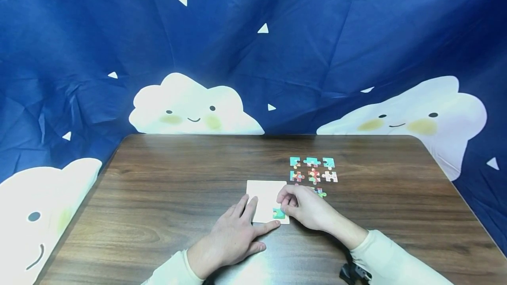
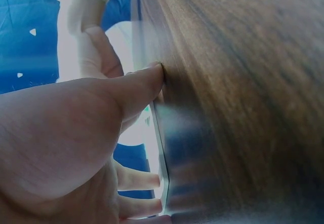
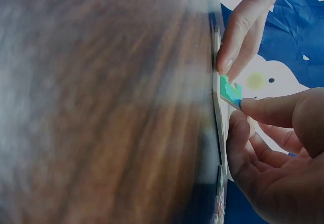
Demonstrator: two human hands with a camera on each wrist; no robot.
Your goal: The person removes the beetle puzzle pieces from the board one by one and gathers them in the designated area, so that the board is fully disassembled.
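A white square board (image 1: 263, 188) lies on the table, a green and teal puzzle piece (image 1: 279, 213) at its near right corner. My right hand (image 1: 303, 206) pinches that piece at one edge. In the right wrist view the puzzle piece (image 3: 230, 91) is tilted, one side close to the board, with the thumb on its blue corner; the other fingers curl beside it. With fingers spread, my left hand (image 1: 233, 234) rests on the board's left and near edges. The left wrist view shows the left hand (image 2: 76, 127) with a fingertip touching the tabletop.
Several loose puzzle pieces (image 1: 314, 175) lie in rows beyond the right hand, right of the board; the nearest row is partly hidden by that hand. The brown wooden table (image 1: 178, 179) reaches back to a blue curtain (image 1: 237, 47) with clouds.
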